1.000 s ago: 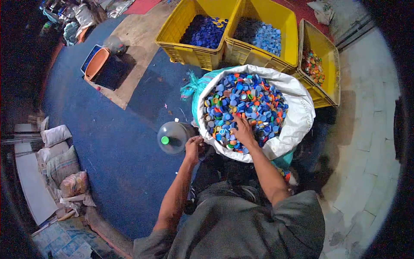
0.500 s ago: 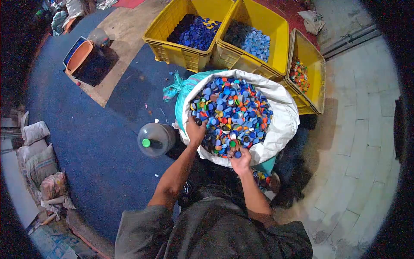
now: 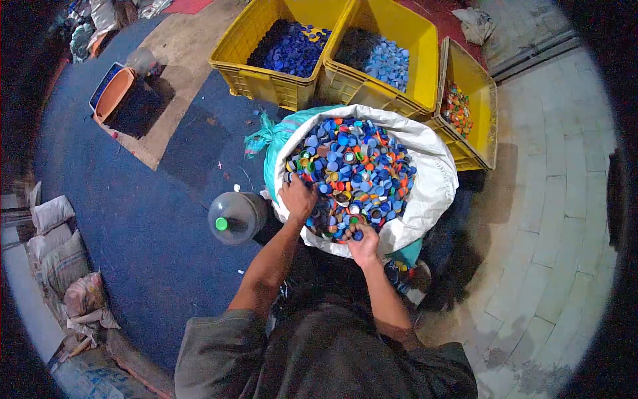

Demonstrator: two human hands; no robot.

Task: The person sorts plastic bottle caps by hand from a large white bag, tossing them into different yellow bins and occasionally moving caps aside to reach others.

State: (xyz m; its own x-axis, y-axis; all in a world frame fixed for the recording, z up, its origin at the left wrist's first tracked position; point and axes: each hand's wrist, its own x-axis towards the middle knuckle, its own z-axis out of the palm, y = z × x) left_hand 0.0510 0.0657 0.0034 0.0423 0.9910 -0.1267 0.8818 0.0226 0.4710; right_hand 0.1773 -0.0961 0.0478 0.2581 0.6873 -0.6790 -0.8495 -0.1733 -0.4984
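A large white sack (image 3: 435,166), its mouth rolled open, is full of mixed plastic bottle caps (image 3: 362,166), mostly blue with some orange, green, yellow and white. At the sack's left inner edge, my left hand (image 3: 298,199) reaches over the caps with bent fingers; what its fingertips close on is too small to make out. My right hand (image 3: 363,249) is at the near edge, palm turned up, its fingers closed around a dark blue bottle cap (image 3: 357,235). Teal cloth (image 3: 272,136) is bunched at the sack's left side.
Behind the sack stand yellow crates holding dark blue caps (image 3: 289,50), light blue caps (image 3: 387,64) and orange caps (image 3: 457,110). A clear water jug (image 3: 238,218) with a green cap is left of the sack. An orange-rimmed tub (image 3: 114,93) sits farther left. Stuffed bags (image 3: 63,253) line the left side.
My left hand has shifted a little up and left, toward the sack's rim. My right hand still holds the blue cap. The whole view has shifted slightly.
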